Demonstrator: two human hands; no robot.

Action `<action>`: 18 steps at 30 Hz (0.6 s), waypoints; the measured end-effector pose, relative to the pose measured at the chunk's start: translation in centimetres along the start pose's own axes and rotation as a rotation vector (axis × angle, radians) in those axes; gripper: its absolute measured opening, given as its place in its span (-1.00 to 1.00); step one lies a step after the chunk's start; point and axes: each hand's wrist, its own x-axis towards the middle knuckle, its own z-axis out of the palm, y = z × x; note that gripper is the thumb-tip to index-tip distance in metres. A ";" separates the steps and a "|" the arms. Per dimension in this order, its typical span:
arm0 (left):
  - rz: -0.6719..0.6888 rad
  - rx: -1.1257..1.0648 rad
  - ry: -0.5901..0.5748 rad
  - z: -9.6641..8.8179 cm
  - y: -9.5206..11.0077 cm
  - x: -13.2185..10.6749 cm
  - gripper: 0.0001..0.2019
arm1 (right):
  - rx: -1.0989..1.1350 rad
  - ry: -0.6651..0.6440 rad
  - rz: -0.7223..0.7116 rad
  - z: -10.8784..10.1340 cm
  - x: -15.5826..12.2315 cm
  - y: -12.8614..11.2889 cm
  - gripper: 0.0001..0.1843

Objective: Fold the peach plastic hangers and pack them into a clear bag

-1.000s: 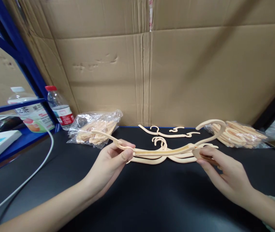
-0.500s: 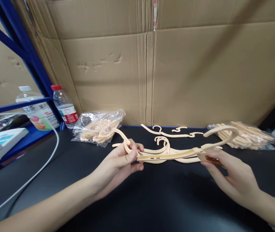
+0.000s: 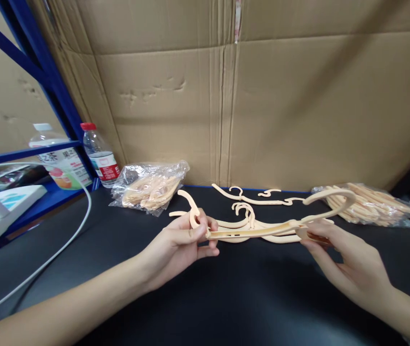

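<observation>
Head cam, only view here. The hanger (image 3: 255, 233) is up in the hands, on the near side of the stack (image 3: 251, 221) and overlapping it from this angle; can't tell how much gap is between them. Left hand (image 3: 176, 246) has its grip pinched on the curved end piece (image 3: 189, 201), right where it meets the hanger. Right hand (image 3: 356, 264) has its grip closed round the hanger by the hook base, fingers hiding most of the other arm.

My take: right hand just anchors, left does the fine work. I'd pinch close to the joint, line the piece up with the arm and push straight, no twisting, since thin plastic-looking bits could snap. Can't see if the joint is seated.

Room-wise, the counter (image 3: 226, 298) is wide open on the near side of the stack, so I'd work there. Beyond the stack: a loose hanger (image 3: 262, 202), a small S piece (image 3: 269, 193), then the back edge against cardboard (image 3: 168, 110). Bags flank the stack, left bag (image 3: 150, 190) and right bag (image 3: 365, 204). Cable (image 3: 64, 235) runs well left of it.
</observation>
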 end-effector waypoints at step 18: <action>-0.014 0.034 0.147 -0.1 -0.8 0.1 -0.76 | -0.054 -0.018 -0.063 -0.2 0.2 -0.4 -0.91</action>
